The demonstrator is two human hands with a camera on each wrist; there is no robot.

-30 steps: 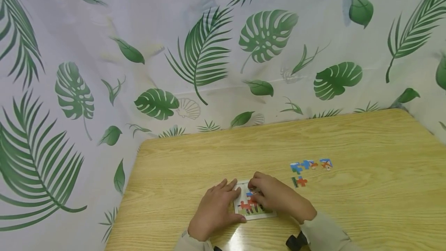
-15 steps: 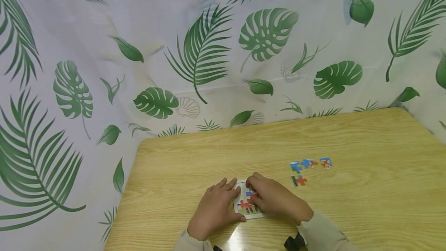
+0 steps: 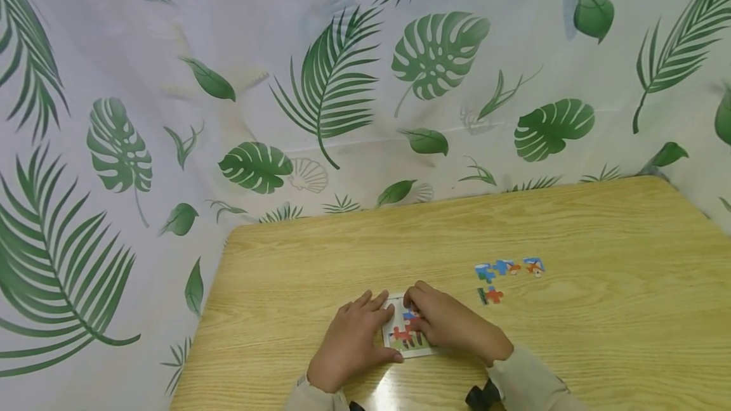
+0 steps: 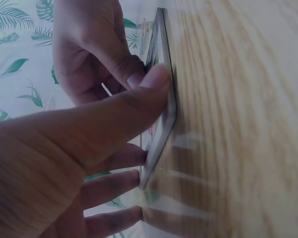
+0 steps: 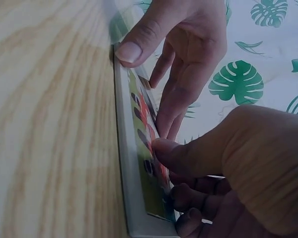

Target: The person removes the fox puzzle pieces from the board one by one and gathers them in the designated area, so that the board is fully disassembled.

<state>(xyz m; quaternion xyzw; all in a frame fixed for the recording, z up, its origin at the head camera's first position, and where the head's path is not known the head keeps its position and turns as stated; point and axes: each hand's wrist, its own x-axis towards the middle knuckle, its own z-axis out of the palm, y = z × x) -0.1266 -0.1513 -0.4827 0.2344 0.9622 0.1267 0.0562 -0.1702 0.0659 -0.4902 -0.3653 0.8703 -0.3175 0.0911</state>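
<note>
A small jigsaw puzzle tray (image 3: 415, 354) with a pale rim lies on the table in front of me. Red, blue and green puzzle pieces (image 3: 403, 336) fill part of it, and its left part shows bare backing. My left hand (image 3: 353, 338) rests along the left side, fingers spread fairly straight, the thumb (image 4: 156, 79) on the near rim. Over the right half, my right hand (image 3: 448, 322) bends its fingers around a puzzle piece, mostly hidden under the hand. In the right wrist view its thumb (image 5: 169, 151) presses on the picture, fingers curled at the far side.
Several loose puzzle pieces lie to the right beyond the tray, among them a fox-face piece (image 3: 534, 267), a blue piece (image 3: 485, 273) and a red one (image 3: 493, 296). A leaf-printed cloth (image 3: 342, 113) hangs behind the wooden table (image 3: 297, 271).
My right hand has shifted slightly left over the tray, covering more of its right side. The left hand has stayed in place; the loose pieces have not moved.
</note>
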